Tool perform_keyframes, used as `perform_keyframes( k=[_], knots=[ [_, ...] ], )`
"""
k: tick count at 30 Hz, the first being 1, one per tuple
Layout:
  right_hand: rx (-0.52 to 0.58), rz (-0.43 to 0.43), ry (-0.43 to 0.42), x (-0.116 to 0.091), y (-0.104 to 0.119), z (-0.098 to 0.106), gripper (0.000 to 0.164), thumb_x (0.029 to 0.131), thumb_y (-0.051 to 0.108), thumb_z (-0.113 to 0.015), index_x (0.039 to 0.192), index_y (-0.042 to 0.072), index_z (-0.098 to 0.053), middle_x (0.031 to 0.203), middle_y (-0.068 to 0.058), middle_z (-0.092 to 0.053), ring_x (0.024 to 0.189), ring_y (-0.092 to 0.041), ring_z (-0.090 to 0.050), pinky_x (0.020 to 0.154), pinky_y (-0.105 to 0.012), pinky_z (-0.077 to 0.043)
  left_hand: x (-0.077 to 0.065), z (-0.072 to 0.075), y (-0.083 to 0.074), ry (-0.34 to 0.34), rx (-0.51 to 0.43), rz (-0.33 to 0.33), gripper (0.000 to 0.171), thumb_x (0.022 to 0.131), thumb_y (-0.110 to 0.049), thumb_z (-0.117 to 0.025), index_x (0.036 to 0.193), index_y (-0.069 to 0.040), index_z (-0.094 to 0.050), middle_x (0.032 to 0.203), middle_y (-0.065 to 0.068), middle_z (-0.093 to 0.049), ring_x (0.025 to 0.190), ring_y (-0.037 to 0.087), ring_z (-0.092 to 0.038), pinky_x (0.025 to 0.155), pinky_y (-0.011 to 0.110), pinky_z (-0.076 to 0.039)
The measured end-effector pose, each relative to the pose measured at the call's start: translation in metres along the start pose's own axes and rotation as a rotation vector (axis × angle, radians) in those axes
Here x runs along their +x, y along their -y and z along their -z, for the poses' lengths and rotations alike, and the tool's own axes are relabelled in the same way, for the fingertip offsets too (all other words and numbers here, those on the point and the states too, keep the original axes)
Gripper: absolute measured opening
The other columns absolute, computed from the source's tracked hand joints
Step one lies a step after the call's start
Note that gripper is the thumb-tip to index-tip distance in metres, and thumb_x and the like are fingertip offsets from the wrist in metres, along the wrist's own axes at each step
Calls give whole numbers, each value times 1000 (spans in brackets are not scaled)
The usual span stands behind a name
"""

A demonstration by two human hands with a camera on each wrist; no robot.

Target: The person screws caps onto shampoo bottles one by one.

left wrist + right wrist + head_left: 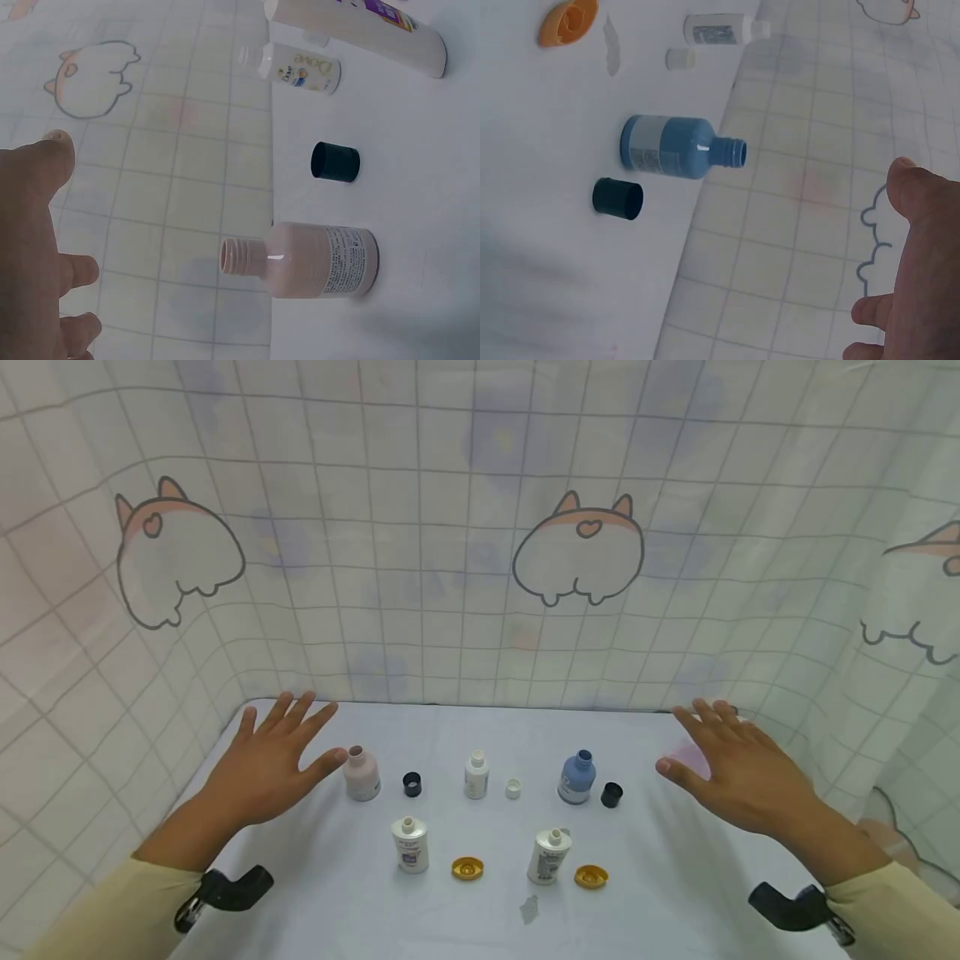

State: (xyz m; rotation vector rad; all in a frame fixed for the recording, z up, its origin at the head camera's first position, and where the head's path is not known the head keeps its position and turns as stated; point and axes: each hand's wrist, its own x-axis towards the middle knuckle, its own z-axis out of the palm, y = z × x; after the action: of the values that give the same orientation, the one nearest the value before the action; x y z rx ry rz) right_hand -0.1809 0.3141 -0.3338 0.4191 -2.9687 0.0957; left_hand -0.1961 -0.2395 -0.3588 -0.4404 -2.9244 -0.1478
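Note:
My left hand [273, 768], fingers spread, hovers at the table's left side with its thumb near an uncapped pink bottle [362, 775]. A black cap [412, 784] lies right of that bottle. On the far right my right hand [738, 772] is spread too, holding nothing; nearest to it are another black cap [611, 794] and an uncapped blue bottle [577, 778]. Between the hands stands a small white bottle [476, 775] beside its white cap [513, 788]. Closer in are two open white bottles, one left [410, 845] and one right [550, 857], each with a gold cap to its right.
The gold caps, left [467, 868] and right [592, 877], lie upturned on the white tabletop [337, 910]. A grey wet-looking spot [529, 909] marks the surface near the front. Behind the table hangs a gridded curtain [435, 552] with cartoon animals, wrapping round both sides.

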Motion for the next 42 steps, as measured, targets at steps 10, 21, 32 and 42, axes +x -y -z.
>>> perform_keyframes(
  k=[10, 21, 32, 42],
  knots=[
    [16, 18, -20, -1, 7, -3, 82, 90, 65, -40, 150, 13, -22, 151, -19, -20, 138, -40, -11, 109, -59, -8, -3, -6, -4, -13, -27, -10, 74, 90, -68, -31, 148, -22, -29, 153, 13, -19, 140, 36, -7, 107, 62, 2],
    [25, 69, -33, 0, 15, -9, 80, 90, 64, -42, 149, 12, -26, 151, -17, -24, 138, -38, -16, 104, -62, -19, -7, -9, -9, -13, -117, -56, 67, 93, -61, -39, 147, -22, -32, 154, 9, -18, 141, 29, -2, 110, 57, -3],
    [25, 95, -21, 4, 24, -13, 78, 90, 64, -42, 147, 12, -31, 150, -15, -28, 137, -37, -19, 104, -61, -21, -12, -15, -11, -41, -163, -97, 66, 92, -61, -40, 143, -20, -39, 151, 7, -27, 141, 30, -9, 112, 51, -6],
    [44, 116, -28, 4, 34, -15, 76, 90, 64, -41, 146, 13, -34, 150, -14, -27, 137, -35, -22, 103, -60, -24, -17, -17, -18, -91, -200, -153, 60, 94, -54, -45, 140, -16, -45, 147, 5, -36, 140, 29, -15, 113, 47, -9]
  ],
)
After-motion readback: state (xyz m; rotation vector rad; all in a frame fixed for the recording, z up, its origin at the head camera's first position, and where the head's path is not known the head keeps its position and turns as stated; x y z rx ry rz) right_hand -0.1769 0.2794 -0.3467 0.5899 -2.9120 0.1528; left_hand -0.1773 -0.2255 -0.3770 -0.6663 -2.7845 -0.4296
